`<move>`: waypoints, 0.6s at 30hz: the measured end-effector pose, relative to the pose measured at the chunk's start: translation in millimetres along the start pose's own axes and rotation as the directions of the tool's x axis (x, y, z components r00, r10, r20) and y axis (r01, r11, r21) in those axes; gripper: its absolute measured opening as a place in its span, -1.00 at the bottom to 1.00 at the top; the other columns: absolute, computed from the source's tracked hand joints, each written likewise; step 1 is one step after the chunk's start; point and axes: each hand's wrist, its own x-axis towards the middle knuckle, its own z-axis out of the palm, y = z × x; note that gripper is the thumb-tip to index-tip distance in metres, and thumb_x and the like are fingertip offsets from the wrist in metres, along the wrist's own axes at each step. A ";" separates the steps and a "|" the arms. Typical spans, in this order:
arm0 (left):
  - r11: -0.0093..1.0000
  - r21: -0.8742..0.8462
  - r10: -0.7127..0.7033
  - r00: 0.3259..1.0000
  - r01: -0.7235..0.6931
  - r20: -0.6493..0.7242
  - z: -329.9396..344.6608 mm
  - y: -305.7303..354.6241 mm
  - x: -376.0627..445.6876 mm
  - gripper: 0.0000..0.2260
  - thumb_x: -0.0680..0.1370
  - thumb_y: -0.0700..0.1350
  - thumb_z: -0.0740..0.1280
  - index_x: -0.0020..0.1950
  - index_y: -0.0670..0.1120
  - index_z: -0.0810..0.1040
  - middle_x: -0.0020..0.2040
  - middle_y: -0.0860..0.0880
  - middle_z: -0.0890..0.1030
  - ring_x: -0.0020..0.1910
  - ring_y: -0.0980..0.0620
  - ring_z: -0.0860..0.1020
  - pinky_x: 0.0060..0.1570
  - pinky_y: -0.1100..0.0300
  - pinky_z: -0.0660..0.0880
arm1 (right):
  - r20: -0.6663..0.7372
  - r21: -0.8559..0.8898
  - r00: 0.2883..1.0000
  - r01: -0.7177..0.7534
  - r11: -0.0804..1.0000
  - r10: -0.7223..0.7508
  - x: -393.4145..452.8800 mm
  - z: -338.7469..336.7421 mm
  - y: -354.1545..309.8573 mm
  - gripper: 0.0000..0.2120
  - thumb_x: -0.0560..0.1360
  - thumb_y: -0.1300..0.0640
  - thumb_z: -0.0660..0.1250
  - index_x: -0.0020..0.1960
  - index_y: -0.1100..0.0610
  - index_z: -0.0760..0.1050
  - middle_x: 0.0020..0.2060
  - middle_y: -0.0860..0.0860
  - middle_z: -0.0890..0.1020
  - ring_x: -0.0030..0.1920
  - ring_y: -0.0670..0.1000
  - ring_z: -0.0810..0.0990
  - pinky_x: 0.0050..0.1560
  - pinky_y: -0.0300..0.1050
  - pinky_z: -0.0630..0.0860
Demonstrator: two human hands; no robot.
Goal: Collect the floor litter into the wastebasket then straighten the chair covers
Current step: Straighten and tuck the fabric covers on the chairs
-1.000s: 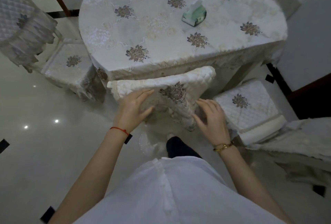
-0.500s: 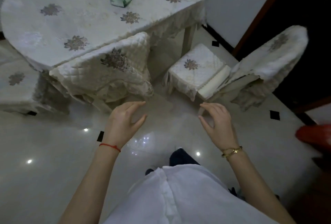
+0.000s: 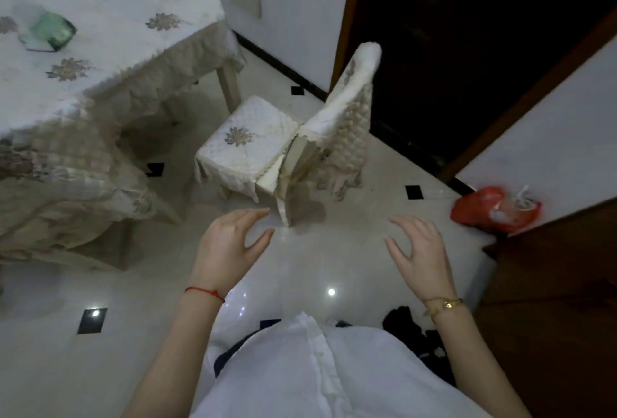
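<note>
A chair stands ahead of me with a quilted cream seat cover [image 3: 245, 140] and a loose backrest cover [image 3: 347, 110] that hangs crooked, leaving the lower back frame bare. My left hand [image 3: 230, 244] and my right hand [image 3: 419, 247] hover open over the floor just short of that chair, holding nothing. A second covered chair [image 3: 66, 190] is at the left, pushed under the table. A red plastic bag [image 3: 494, 210] with white scraps in it lies on the floor at the right, beside the wall corner.
The table with its flowered cloth [image 3: 110, 33] fills the upper left, with a green tissue box [image 3: 50, 30] on it. A dark open doorway [image 3: 467, 50] is behind the chair. A brown wooden panel [image 3: 551, 300] is at the lower right.
My hands let go of the left chair's backrest cover and pulled back. My view swung right, bringing the second chair, the doorway and the red bag into view.
</note>
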 end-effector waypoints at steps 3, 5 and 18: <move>0.999 -0.010 0.040 0.999 -0.040 0.017 33.6 52.2 36.3 -0.65 0.49 0.12 0.26 0.17 -0.02 0.62 0.03 0.00 0.67 0.00 0.02 0.60 0.02 0.15 0.49 | -0.053 -0.014 0.998 -0.019 1.000 0.018 23.9 -36.4 51.2 -0.69 0.51 0.04 0.28 0.20 0.15 0.51 0.11 0.07 0.60 0.12 0.08 0.51 0.18 0.02 0.43; 0.999 -0.002 0.042 0.998 -0.042 0.039 50.6 78.2 59.2 -0.68 0.51 0.10 0.30 0.19 0.00 0.60 0.04 0.02 0.66 0.01 0.01 0.61 0.03 0.15 0.50 | -0.070 -0.019 0.997 -0.014 1.000 0.012 40.0 -51.8 79.9 -0.71 0.52 0.10 0.34 0.21 0.15 0.51 0.12 0.07 0.60 0.13 0.08 0.50 0.18 0.05 0.45; 0.999 -0.009 0.032 0.998 -0.031 0.061 146.7 133.0 239.2 -0.70 0.51 0.08 0.31 0.15 -0.02 0.62 -0.01 0.01 0.67 -0.08 0.04 0.62 -0.15 0.21 0.55 | 0.044 0.066 0.995 -0.090 0.994 0.088 174.3 -35.8 209.8 -0.69 0.50 0.12 0.36 0.23 0.10 0.50 0.12 0.01 0.59 0.16 -0.03 0.47 0.20 -0.02 0.45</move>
